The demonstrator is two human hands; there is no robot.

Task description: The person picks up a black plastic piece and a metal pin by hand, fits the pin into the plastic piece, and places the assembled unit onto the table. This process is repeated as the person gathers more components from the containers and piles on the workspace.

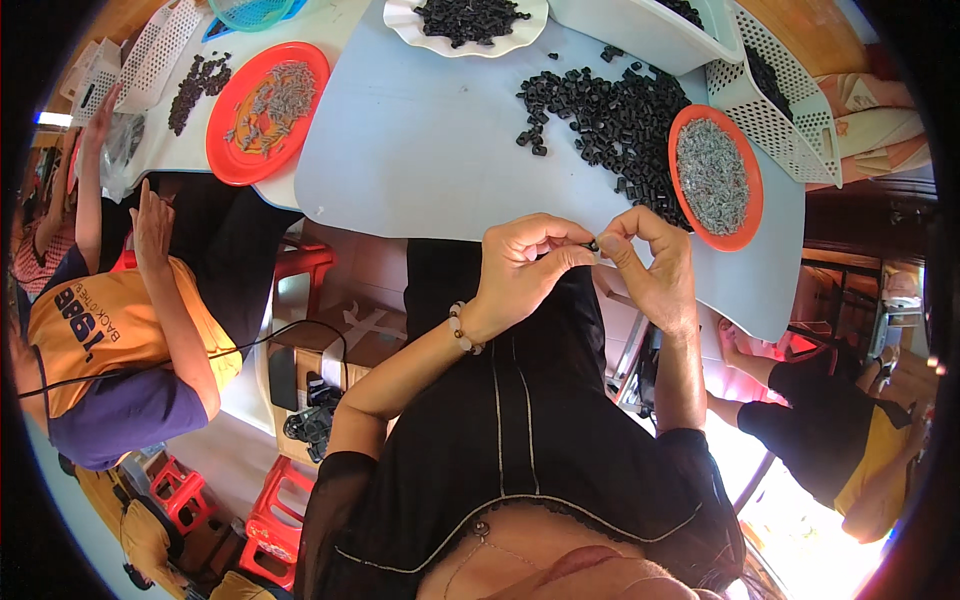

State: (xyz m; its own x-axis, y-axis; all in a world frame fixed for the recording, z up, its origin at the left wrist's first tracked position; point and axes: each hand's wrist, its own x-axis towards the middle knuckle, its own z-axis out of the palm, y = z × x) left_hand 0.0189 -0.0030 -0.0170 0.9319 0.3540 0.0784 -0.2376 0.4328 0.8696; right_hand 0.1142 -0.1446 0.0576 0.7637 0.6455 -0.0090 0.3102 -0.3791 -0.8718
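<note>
Near the table's front edge, my left hand (525, 268) pinches a small black plastic part (591, 245) between thumb and index finger. My right hand (655, 268) meets it there, thumb and index finger pressed together at the part's right end. Whatever the right fingertips hold is too small to make out. Just beyond my hands lies a loose pile of small black parts (610, 120). To its right, an orange plate (757, 203) carries a heap of small grey metal-looking pieces (712, 175).
A white scalloped dish (400, 22) of black parts stands at the back, beside a white tub (630, 25) and a perforated white basket (825, 150). On the left table sits another orange plate (222, 160). A co-worker (130, 330) sits left; another person (830, 430) is right.
</note>
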